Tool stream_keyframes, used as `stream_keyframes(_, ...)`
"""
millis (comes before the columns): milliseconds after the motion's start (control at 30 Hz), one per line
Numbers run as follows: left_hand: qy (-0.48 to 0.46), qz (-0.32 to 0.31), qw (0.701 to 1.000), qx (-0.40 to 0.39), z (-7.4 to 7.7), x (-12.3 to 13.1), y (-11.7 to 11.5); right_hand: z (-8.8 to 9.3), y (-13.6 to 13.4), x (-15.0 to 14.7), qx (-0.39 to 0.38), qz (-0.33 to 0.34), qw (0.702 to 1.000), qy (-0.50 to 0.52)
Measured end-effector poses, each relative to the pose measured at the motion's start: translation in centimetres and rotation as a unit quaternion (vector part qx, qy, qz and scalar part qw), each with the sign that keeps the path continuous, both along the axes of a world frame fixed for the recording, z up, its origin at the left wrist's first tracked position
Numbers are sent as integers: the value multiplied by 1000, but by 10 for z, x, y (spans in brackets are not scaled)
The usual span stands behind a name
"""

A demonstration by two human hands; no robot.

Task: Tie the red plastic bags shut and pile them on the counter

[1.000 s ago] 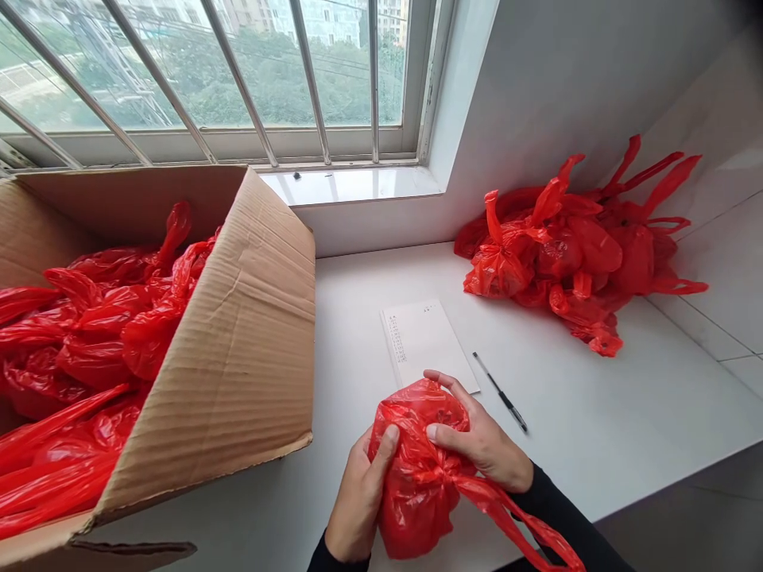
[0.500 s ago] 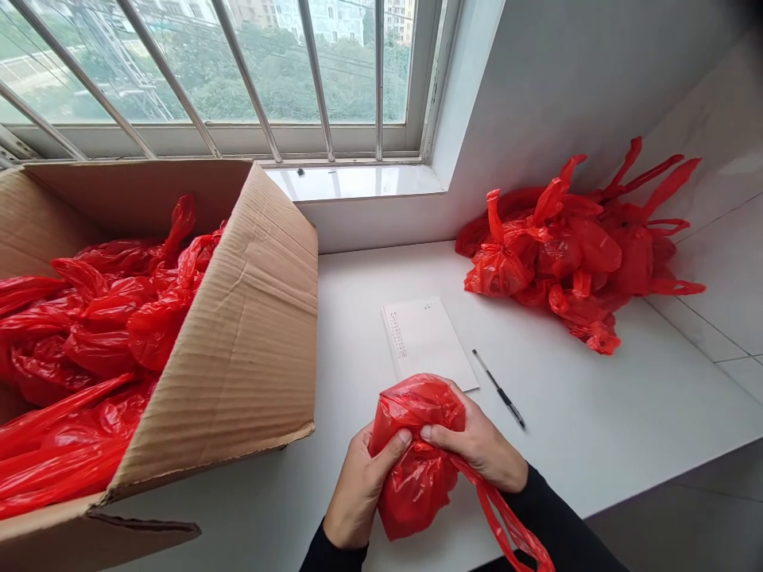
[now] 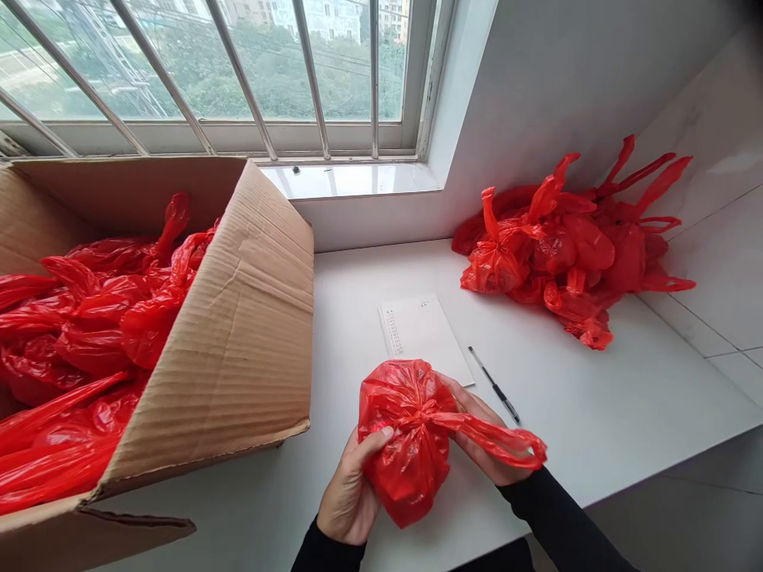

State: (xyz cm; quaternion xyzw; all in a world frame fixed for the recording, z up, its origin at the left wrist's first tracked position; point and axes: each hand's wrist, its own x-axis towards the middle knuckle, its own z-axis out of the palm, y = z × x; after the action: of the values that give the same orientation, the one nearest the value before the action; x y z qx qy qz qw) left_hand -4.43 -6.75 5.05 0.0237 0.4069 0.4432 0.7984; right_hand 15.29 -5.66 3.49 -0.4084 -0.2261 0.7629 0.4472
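Between my hands, above the white table, is a tied red plastic bag (image 3: pixel 408 469) with something bulky inside that I cannot see. My left hand (image 3: pixel 353 488) grips its left side, thumb pressed on the front near the knot and fingers underneath. My right hand (image 3: pixel 486 433) supports the bag from behind on the right; its fingertips are hidden. The bag's looped handles stretch to the right from the knot, lying across my right hand and wrist. Just beyond the bag lies a white notebook (image 3: pixel 426 334) with small writing, and a black pen (image 3: pixel 494 385) is beside it.
On the left stands an open cardboard box (image 3: pixel 238 318) holding several red plastic bags (image 3: pixel 107 310). A heap of similar tied bags (image 3: pixel 566 246) rests at the back right against the wall. The white table (image 3: pixel 351 302) runs below a barred window (image 3: pixel 322 79).
My right thumb has left the front of the bag, and that hand is now behind it. The knot has turned into view, and the handles have swung up to the right.
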Motion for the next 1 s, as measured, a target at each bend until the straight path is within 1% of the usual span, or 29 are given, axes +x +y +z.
stream_keyframes(67, 16, 31, 999, -4, -2, -2, 0, -4, -7, -1, -13, 22, 999, 26)
stream_keyframes(133, 26, 57, 998, 4, -4, -2, -1, -7, -13, -2, -21, 68, 997, 26)
stream_keyframes(167, 31, 61, 998, 13, -5, -2, -1, -8, -15, -4, -13, 90, 996, 15)
stream_keyframes(233, 44, 47, 997, 35, -6, -1, -2, -9, -18, -8, 25, 128, 991, -13)
stream_keyframes(267, 50, 31, 997, 49, -7, 0, -3, -9, -18, -10, 51, 135, 989, -27)
stream_keyframes(367, 75, -38, 991, 109, -10, 3, -3, -9, -16, -17, 113, 111, 985, -71)
stream_keyframes(433, 93, -78, 981, 149, -12, 3, -2, -11, -16, -19, 128, 87, 983, -98)
stream_keyframes(500, 112, -93, 976, 162, -14, 2, 0, -13, -18, -20, 132, 72, 982, -115)
stream_keyframes(667, 157, -69, 976, 132, -20, 1, 3, -16, -23, -22, 112, 54, 987, -106)
stream_keyframes(767, 161, -55, 979, 114, -19, 2, 4, -17, -24, -24, 96, 34, 989, -108)
stream_keyframes(900, 116, -48, 987, 97, -14, 1, 2, -22, -24, -23, 79, 1, 987, -142)
stream_keyframes(1000, 93, -47, 991, 87, -14, 0, 0, -22, -23, -22, 83, -13, 985, -152)
